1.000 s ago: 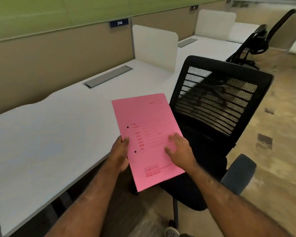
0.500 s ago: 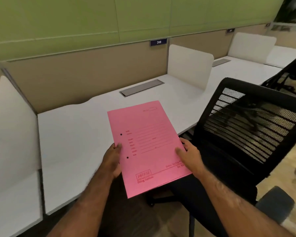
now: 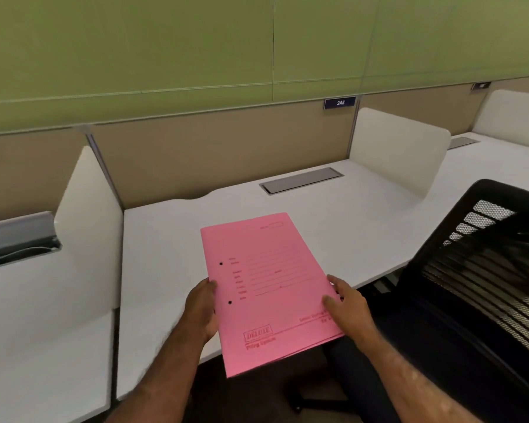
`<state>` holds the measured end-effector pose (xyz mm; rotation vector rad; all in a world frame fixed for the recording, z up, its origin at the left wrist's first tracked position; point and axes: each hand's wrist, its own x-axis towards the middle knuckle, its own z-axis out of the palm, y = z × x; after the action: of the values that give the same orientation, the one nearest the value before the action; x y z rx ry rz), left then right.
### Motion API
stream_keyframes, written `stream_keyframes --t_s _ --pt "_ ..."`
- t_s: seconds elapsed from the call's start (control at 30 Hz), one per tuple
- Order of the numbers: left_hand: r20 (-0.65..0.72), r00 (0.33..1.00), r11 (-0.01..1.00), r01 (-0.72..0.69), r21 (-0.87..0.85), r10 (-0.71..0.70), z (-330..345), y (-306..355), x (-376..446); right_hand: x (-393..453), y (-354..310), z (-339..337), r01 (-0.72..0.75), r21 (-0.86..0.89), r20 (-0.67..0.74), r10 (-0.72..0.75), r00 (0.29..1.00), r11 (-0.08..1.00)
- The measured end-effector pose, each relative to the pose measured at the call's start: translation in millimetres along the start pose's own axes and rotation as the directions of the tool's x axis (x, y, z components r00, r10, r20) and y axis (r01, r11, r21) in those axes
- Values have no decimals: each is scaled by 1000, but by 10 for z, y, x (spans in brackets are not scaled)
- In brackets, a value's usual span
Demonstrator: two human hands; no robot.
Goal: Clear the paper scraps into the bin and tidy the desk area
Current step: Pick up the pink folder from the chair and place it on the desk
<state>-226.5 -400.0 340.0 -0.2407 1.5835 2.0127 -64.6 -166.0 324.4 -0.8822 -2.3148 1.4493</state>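
Since the earlier pictures the head view has swung left and squared up to the desk: the black mesh chair (image 3: 483,285), which filled the middle of the frame a second ago, now sits at the right edge, and a second white divider (image 3: 89,227) with the neighbouring desk has come into view on the left. The pink folder (image 3: 269,288) has moved forward with the turn, so that its far half now lies over the white desk (image 3: 364,227) and its near end overhangs the front edge above the dark floor.

The left hand (image 3: 203,309) grips the folder's left edge, thumb on top beside the two punched holes, much as it did before. The right hand (image 3: 348,309) has slid outward from the middle of the cover to the right edge, where its fingers curl over the cover and pinch it. Both hands are thus closed on the folder, one on each long side. Whether the folder rests on the desk or is held just above it cannot be told.

Behind, a grey cable hatch (image 3: 301,180) is set in the desktop near the beige partition (image 3: 226,160), which carries a blue plate marked 248 (image 3: 339,102). A white divider (image 3: 400,151) stands to the right of the hatch. Green wall panels (image 3: 196,50) rise above.
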Motion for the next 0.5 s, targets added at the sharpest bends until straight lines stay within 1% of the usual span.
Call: stream_keyframes --t_s 0.13,0.23,0.37,0.5 --pt "-43 999 1000 -2 -21 1 -5 175 321 379 -117 183 15 10 49 -15 999 1000" --pt "-43 999 1000 -22 -17 21 24 336 683 792 -166 315 16 18 59 -17 998 1000" --pt "-21 999 999 -34 22 35 115 571 1293 1494 -219 513 -8 71 69 3 998 997" --pt "-25 1000 998 -1 65 3 222 777 1997 2216 -285 719 -44 102 65 38 997 994"
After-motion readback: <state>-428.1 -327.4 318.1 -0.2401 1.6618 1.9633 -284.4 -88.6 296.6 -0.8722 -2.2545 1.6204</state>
